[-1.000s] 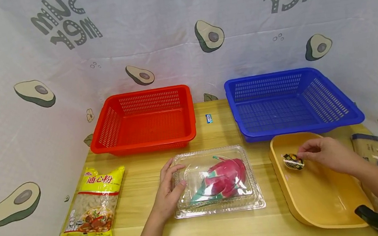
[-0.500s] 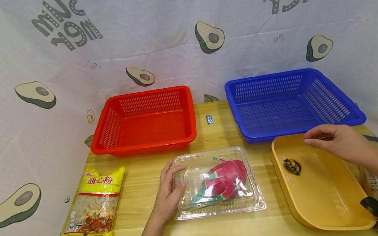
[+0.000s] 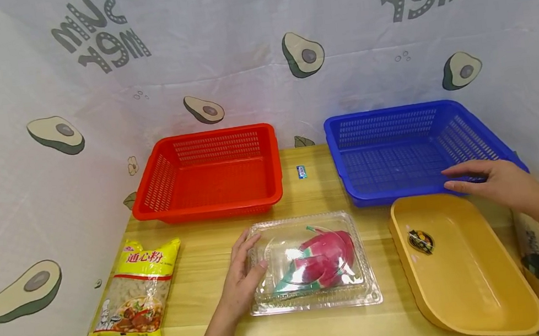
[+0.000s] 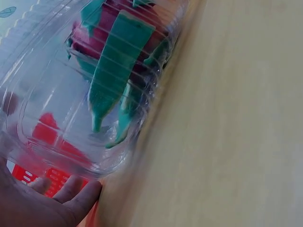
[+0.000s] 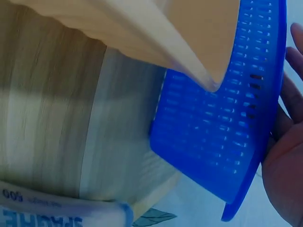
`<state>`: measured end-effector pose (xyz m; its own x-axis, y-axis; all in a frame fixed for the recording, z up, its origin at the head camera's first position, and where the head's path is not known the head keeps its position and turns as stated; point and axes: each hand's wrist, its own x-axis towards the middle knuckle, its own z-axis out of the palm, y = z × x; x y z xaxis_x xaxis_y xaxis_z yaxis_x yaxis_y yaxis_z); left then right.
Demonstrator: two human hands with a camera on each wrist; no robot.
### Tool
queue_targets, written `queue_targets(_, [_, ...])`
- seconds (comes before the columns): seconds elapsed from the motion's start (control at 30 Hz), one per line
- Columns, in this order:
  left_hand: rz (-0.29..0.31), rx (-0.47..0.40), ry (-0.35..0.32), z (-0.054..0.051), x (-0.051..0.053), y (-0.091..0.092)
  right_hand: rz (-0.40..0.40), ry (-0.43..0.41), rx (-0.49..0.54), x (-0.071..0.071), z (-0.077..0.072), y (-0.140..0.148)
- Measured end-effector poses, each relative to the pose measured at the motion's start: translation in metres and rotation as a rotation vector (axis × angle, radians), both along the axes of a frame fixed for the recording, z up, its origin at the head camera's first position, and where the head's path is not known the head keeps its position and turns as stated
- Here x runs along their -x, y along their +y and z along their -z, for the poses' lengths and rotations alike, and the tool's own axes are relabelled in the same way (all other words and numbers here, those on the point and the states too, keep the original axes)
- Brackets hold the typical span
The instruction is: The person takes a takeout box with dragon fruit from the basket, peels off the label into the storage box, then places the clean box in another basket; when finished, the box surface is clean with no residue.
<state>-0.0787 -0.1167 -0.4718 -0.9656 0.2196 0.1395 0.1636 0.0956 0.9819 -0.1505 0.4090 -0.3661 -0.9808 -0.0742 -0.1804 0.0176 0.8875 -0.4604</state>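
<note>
My left hand (image 3: pixel 242 276) rests against the left side of a clear plastic clamshell box (image 3: pixel 274 300), thumb and fingers spread along its edge. Inside the box lies a pink-and-green dragon fruit (image 3: pixel 327 258). In the left wrist view, the fingertips (image 4: pixel 85 201) meet the end of the box. My right hand (image 3: pixel 501 183) hovers near the blue basket's front right rim, holding nothing, with thumb and fingers apart. Below and left of it, a small dark oval label (image 3: pixel 421 241) with a fruit picture lies in the yellow tray (image 3: pixel 467 278).
A red basket (image 3: pixel 223 201) stands back left, a blue basket (image 3: pixel 392 193) back right. Between them lies a tiny blue packet (image 3: pixel 301 172). A yellow pasta bag (image 3: pixel 136 294) is at the left. A spaghetti pack (image 5: pixel 57 213) lies right of the tray, partly hidden by my arm.
My right hand has let go of the oval label, which now lies flat in the yellow tray. That hand has moved up and right to the blue basket's rim. The left hand stays put.
</note>
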Motion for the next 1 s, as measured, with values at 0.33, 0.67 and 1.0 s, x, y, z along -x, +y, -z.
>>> queue_targets(0.33, [0.037, -0.121, -0.143, -0.002, -0.005, 0.004, -0.088, -0.044, 0.008, -0.002, 0.008, -0.005])
queue_targets(0.67, [0.029, -0.189, -0.256, -0.011, -0.009, 0.009, -0.088, -0.042, -0.009, 0.0, 0.007, -0.007])
queue_targets(1.0, [-0.061, -0.162, -0.263, -0.035, -0.013, 0.001, -0.092, -0.042, -0.013, 0.002, 0.009, -0.007])
